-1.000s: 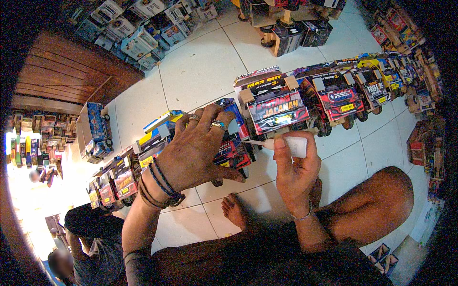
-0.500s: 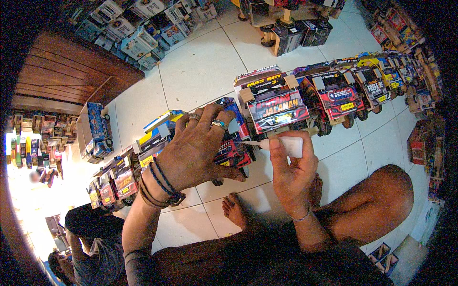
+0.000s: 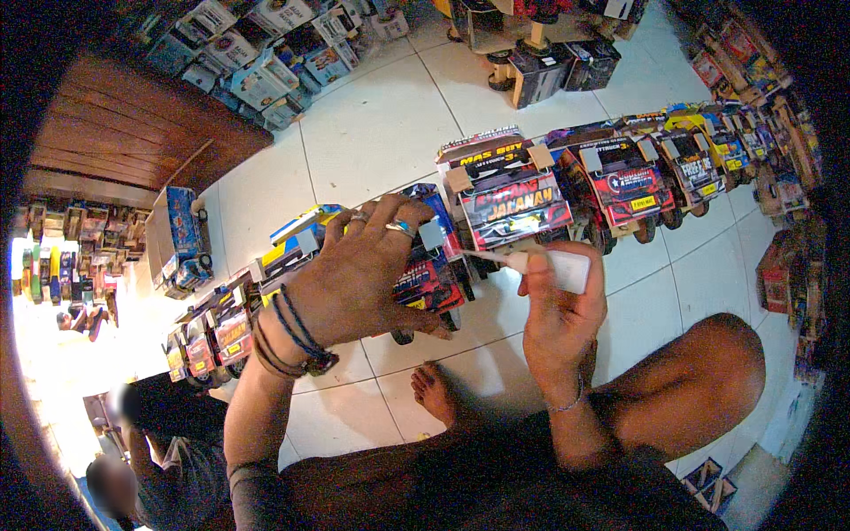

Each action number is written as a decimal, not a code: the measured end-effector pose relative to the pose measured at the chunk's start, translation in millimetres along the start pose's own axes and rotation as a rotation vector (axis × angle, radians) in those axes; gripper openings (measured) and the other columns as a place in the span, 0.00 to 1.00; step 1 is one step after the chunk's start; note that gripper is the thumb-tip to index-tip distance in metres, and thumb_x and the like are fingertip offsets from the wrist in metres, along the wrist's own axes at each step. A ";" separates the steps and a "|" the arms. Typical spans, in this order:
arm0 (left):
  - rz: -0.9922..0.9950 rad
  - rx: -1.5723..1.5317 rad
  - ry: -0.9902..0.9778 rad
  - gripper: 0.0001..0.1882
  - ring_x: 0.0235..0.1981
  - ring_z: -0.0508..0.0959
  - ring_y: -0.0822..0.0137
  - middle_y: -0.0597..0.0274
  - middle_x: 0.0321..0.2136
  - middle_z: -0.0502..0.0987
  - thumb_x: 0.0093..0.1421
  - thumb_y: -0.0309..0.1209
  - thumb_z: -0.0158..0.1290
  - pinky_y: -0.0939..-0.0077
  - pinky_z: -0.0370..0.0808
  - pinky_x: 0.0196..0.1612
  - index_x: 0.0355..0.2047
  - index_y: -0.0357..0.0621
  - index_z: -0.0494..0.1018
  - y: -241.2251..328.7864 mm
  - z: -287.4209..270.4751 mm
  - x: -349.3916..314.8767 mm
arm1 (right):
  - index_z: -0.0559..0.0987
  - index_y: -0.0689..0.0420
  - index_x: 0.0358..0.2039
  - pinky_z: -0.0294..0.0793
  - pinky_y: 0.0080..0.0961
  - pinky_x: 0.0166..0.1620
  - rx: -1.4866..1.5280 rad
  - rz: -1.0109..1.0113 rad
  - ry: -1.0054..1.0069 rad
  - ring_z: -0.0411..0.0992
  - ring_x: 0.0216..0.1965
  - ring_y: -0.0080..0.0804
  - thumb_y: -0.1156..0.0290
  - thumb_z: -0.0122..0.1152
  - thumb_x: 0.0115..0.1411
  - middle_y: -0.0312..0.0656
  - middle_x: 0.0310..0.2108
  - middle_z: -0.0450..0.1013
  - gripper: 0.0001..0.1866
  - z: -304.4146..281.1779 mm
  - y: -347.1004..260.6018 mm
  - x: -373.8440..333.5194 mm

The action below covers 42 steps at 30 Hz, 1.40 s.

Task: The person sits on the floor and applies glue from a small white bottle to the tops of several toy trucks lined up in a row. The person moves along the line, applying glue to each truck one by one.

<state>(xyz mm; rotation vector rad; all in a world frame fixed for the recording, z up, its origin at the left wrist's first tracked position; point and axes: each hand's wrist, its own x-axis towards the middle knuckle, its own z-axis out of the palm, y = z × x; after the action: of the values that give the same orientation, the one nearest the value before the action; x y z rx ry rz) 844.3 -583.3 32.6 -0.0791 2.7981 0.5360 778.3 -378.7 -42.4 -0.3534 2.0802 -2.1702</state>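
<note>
My left hand (image 3: 359,274) grips a toy truck (image 3: 429,279) with a dark and red printed front, fingers bent over its top and thumb low at its front. The hand hides much of this truck. In my right hand (image 3: 558,327) is a small white squeeze bottle (image 3: 568,270), held sideways between thumb and fingers. Its thin nozzle (image 3: 491,257) points left, with the tip close to the truck's right edge. Just right of the nozzle stands another toy truck (image 3: 513,208) with a black, grey and red front.
More toy trucks (image 3: 624,190) continue the row rightward, others (image 3: 212,341) leftward. A blue toy truck (image 3: 184,234) stands apart at left. Stacked boxes (image 3: 266,75) and a brown wooden panel (image 3: 133,124) lie beyond. Another person (image 3: 177,460) sits at lower left. White tiles (image 3: 381,133) form the floor.
My right hand has moved slightly right with the bottle, drawing the nozzle tip from the gripped truck's front toward its right edge. My left hand stays almost in place on the truck.
</note>
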 end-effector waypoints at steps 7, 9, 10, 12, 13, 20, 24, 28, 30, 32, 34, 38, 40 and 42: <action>-0.028 -0.103 0.165 0.34 0.50 0.76 0.47 0.46 0.47 0.77 0.51 0.44 0.68 0.61 0.72 0.55 0.52 0.36 0.72 -32.2 -42.8 -23.8 | 0.71 0.61 0.39 0.71 0.22 0.28 -0.051 -0.070 0.026 0.70 0.25 0.22 0.70 0.59 0.66 0.41 0.29 0.74 0.09 -0.9 -6.7 2.0; -0.124 -0.103 0.177 0.30 0.49 0.77 0.49 0.48 0.46 0.78 0.53 0.43 0.67 0.61 0.72 0.55 0.51 0.37 0.74 -34.7 -48.3 -35.5 | 0.70 0.61 0.40 0.70 0.22 0.29 -0.018 0.020 0.018 0.70 0.25 0.23 0.69 0.59 0.66 0.42 0.29 0.74 0.10 -4.2 -8.5 0.1; -0.174 -0.103 0.182 0.28 0.48 0.77 0.49 0.49 0.45 0.78 0.54 0.42 0.67 0.61 0.73 0.55 0.50 0.38 0.74 -34.6 -50.1 -41.2 | 0.70 0.61 0.40 0.70 0.22 0.29 0.004 0.084 0.012 0.70 0.26 0.23 0.69 0.59 0.66 0.43 0.29 0.74 0.10 -5.9 -9.1 -0.7; -0.226 -0.162 0.218 0.23 0.48 0.78 0.52 0.50 0.45 0.78 0.56 0.39 0.65 0.62 0.74 0.52 0.48 0.40 0.76 -29.8 -47.7 -51.0 | 0.69 0.61 0.41 0.69 0.23 0.31 0.045 0.128 0.009 0.69 0.26 0.25 0.66 0.59 0.66 0.43 0.28 0.74 0.13 -9.7 -8.6 1.1; -0.249 -0.190 0.241 0.22 0.47 0.79 0.52 0.50 0.45 0.78 0.56 0.38 0.65 0.63 0.74 0.51 0.47 0.40 0.76 -25.6 -44.2 -54.7 | 0.68 0.61 0.41 0.69 0.23 0.32 0.010 0.136 -0.012 0.69 0.26 0.26 0.65 0.59 0.66 0.43 0.28 0.73 0.14 -14.5 -9.1 4.1; -0.505 -0.126 0.280 0.18 0.47 0.79 0.52 0.52 0.43 0.80 0.57 0.35 0.65 0.63 0.75 0.49 0.45 0.40 0.77 6.6 -29.5 -77.4 | 0.67 0.61 0.44 0.71 0.27 0.36 -0.194 0.197 -0.195 0.71 0.28 0.30 0.57 0.54 0.68 0.47 0.29 0.76 0.19 -31.4 -22.7 14.6; -0.495 -0.214 0.364 0.19 0.49 0.78 0.51 0.53 0.44 0.80 0.58 0.37 0.64 0.61 0.74 0.51 0.46 0.41 0.77 15.4 -16.1 -81.4 | 0.66 0.62 0.45 0.72 0.28 0.33 0.018 0.343 -0.138 0.73 0.29 0.34 0.56 0.53 0.68 0.52 0.32 0.78 0.20 -17.2 -27.1 13.4; -0.378 -0.066 0.288 0.19 0.54 0.75 0.51 0.53 0.46 0.79 0.59 0.39 0.62 0.57 0.70 0.57 0.48 0.45 0.77 8.7 -15.3 -87.1 | 0.65 0.62 0.46 0.73 0.29 0.29 0.219 0.330 -0.080 0.76 0.30 0.38 0.57 0.53 0.68 0.54 0.32 0.77 0.20 6.4 -36.8 5.9; -0.353 -0.159 0.250 0.18 0.55 0.74 0.52 0.53 0.48 0.78 0.60 0.39 0.61 0.57 0.68 0.58 0.48 0.47 0.78 -3.7 -17.8 -86.3 | 0.65 0.61 0.47 0.71 0.25 0.26 0.265 0.237 0.011 0.78 0.34 0.37 0.58 0.54 0.68 0.51 0.37 0.77 0.19 14.7 -38.5 8.8; -0.267 -0.192 0.207 0.18 0.54 0.74 0.52 0.54 0.48 0.78 0.60 0.40 0.60 0.56 0.68 0.58 0.48 0.47 0.78 -20.0 -21.8 -83.5 | 0.66 0.60 0.47 0.70 0.24 0.24 0.272 0.148 0.111 0.79 0.37 0.36 0.60 0.54 0.68 0.49 0.39 0.76 0.17 19.5 -39.2 13.5; -0.134 -0.177 0.144 0.17 0.53 0.75 0.52 0.56 0.46 0.79 0.60 0.39 0.60 0.56 0.69 0.57 0.46 0.46 0.78 -36.0 -26.2 -79.0 | 0.67 0.59 0.47 0.69 0.22 0.22 0.206 0.010 0.161 0.79 0.38 0.34 0.64 0.55 0.68 0.45 0.40 0.75 0.14 27.8 -40.2 13.9; 0.082 -0.071 0.152 0.15 0.52 0.75 0.53 0.59 0.45 0.79 0.59 0.39 0.60 0.58 0.69 0.56 0.44 0.48 0.79 -57.7 -29.9 -67.4 | 0.66 0.58 0.50 0.72 0.20 0.23 0.169 -0.143 0.287 0.78 0.37 0.32 0.66 0.56 0.69 0.47 0.41 0.76 0.15 52.5 -46.3 2.6; 0.148 -0.087 0.161 0.15 0.51 0.75 0.53 0.59 0.44 0.79 0.59 0.40 0.60 0.58 0.69 0.55 0.44 0.49 0.79 -66.7 -30.3 -63.9 | 0.64 0.58 0.51 0.74 0.20 0.24 0.151 -0.142 0.317 0.76 0.33 0.30 0.67 0.55 0.69 0.52 0.40 0.78 0.16 63.1 -51.9 -8.1; 0.298 -0.052 0.255 0.16 0.49 0.76 0.53 0.59 0.44 0.79 0.58 0.41 0.61 0.56 0.70 0.53 0.43 0.49 0.78 -73.1 -24.7 -63.4 | 0.66 0.56 0.52 0.73 0.23 0.23 0.168 -0.158 0.269 0.76 0.46 0.33 0.61 0.49 0.72 0.45 0.49 0.72 0.14 71.0 -56.2 -21.2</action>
<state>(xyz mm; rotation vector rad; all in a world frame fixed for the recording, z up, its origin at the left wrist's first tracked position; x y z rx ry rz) 906.1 -660.4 47.3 0.2836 3.0643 0.7130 820.6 -439.4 13.9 -0.2252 2.0361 -2.5941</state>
